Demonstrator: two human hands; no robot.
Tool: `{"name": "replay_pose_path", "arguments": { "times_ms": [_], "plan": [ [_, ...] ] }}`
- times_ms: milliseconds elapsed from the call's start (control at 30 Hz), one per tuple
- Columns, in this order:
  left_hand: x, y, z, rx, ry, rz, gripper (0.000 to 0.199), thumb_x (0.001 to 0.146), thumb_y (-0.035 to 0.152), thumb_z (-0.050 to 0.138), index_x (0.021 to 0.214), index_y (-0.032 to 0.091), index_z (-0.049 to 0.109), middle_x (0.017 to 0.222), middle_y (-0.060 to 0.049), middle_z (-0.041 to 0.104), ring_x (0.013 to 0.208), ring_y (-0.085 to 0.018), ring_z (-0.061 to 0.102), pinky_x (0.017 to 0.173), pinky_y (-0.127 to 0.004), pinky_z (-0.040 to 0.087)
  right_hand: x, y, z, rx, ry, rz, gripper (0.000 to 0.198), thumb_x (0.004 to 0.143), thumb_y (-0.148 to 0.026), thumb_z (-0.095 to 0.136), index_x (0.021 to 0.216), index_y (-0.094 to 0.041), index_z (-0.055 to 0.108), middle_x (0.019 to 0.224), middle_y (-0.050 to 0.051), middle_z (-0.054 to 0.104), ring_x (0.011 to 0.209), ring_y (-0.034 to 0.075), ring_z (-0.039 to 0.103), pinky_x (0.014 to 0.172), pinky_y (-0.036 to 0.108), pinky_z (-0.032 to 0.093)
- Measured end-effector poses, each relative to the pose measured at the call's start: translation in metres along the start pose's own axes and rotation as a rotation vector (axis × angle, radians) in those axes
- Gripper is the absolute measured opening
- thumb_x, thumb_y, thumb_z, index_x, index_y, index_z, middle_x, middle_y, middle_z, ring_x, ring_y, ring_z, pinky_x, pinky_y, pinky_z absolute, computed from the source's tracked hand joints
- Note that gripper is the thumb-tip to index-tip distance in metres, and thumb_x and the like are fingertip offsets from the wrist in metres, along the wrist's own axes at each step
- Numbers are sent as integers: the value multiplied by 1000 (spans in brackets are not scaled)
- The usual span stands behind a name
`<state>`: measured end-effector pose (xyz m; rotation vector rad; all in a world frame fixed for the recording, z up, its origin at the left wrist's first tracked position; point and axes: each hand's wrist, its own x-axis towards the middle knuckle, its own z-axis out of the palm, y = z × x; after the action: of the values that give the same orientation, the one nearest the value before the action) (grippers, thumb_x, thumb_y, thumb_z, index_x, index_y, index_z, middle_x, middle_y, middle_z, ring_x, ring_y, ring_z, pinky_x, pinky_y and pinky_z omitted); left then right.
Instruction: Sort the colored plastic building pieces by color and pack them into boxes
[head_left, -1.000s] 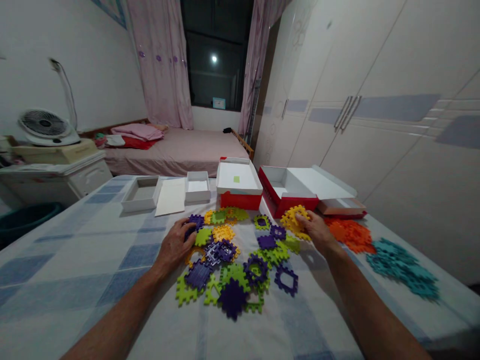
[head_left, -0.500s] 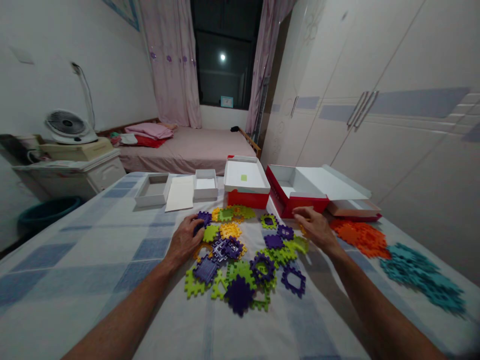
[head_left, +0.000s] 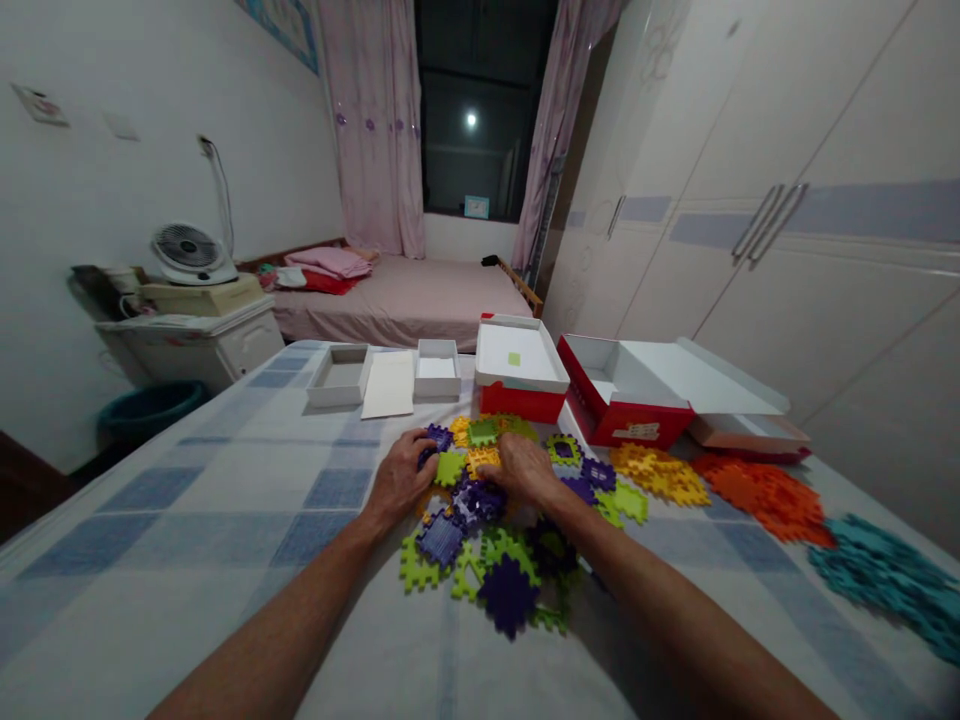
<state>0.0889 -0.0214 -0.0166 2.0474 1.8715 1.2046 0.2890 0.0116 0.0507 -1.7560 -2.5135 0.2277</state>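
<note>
A mixed heap of toothed, gear-like plastic building pieces in purple, green and yellow lies on the cloth before me. At its left edge, my left hand [head_left: 405, 472] has its fingers curled round a purple toothed piece [head_left: 439, 437], which they partly cover. My right hand [head_left: 525, 466] reaches over the heap, thumb and fingers closing on a yellow toothed piece [head_left: 481, 461]. Nearest to me lies a dark purple piece [head_left: 509, 596], with a green piece [head_left: 418, 566] to its left. My right forearm hides part of the heap's right side.
Separate piles of yellow pieces [head_left: 660, 474], orange pieces [head_left: 765, 497] and teal pieces [head_left: 885, 575] run along the right. Behind the heap stand a red-and-white box [head_left: 523, 402], an open red box [head_left: 637, 423], small white boxes [head_left: 339, 392] and a cream card [head_left: 388, 385].
My right hand has moved left, from beside the open red box to the yellow piece within the heap. A yellow pile now shows where it was. My left hand stays at the purple piece.
</note>
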Motion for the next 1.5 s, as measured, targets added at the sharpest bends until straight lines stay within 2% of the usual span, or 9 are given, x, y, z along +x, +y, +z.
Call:
{"name": "replay_pose_path", "arguments": {
  "times_ms": [233,333,500,633,733,967,1100,1233,1500],
  "plan": [
    [0,12,-1,-41,-20,104,28,84,32,50,104,19,66,118,-9,61,115,-24,54,103,-43,43,5,12,14,221,-56,-4,37,71,-35,64,100,-12,59,95,9,65,85,20,58,65,26,37],
    [0,13,0,-23,-35,108,27,84,32,51,101,19,67,116,-10,62,114,-24,55,102,-44,44,3,13,16,242,-53,-39,26,69,-30,64,89,-13,61,88,7,65,79,18,56,63,25,35],
    [0,10,4,-18,-14,120,28,84,31,50,101,16,67,115,-12,63,112,-25,56,101,-44,45,7,18,6,293,-19,-137,8,75,-22,56,80,-16,60,81,2,64,74,14,54,61,22,35],
    [0,7,6,-20,11,129,26,84,29,51,99,16,68,113,-11,63,110,-25,57,99,-44,46,22,33,-6,282,77,-140,14,83,-23,47,89,-16,59,91,5,64,84,16,55,69,23,36],
    [0,6,6,-18,17,140,24,83,27,52,98,17,68,112,-11,64,109,-25,58,98,-44,47,29,48,-6,239,97,-106,16,86,-24,46,93,-15,58,89,7,64,83,18,56,69,25,36],
    [1,5,8,0,11,127,25,83,26,51,97,14,68,111,-13,64,109,-26,58,99,-45,47,20,75,-13,174,127,-3,24,91,-29,40,94,-13,57,91,11,64,82,20,57,67,27,35],
    [1,4,9,9,13,121,26,83,25,52,98,14,68,112,-13,64,110,-26,57,99,-45,46,28,64,-22,192,78,-62,24,89,-33,46,87,-14,60,92,8,65,79,16,56,64,24,34],
    [0,3,8,7,14,124,25,83,27,52,98,16,68,113,-12,64,110,-25,58,99,-45,47,47,42,-16,201,-4,-96,18,81,-31,58,81,-14,64,86,5,66,74,15,56,60,23,33],
    [0,2,8,0,7,125,25,85,27,51,99,14,68,113,-13,63,110,-26,57,99,-46,46,66,30,-5,227,-22,-60,23,72,-22,65,93,-14,64,95,8,66,85,19,59,66,24,37]
  ]
}}
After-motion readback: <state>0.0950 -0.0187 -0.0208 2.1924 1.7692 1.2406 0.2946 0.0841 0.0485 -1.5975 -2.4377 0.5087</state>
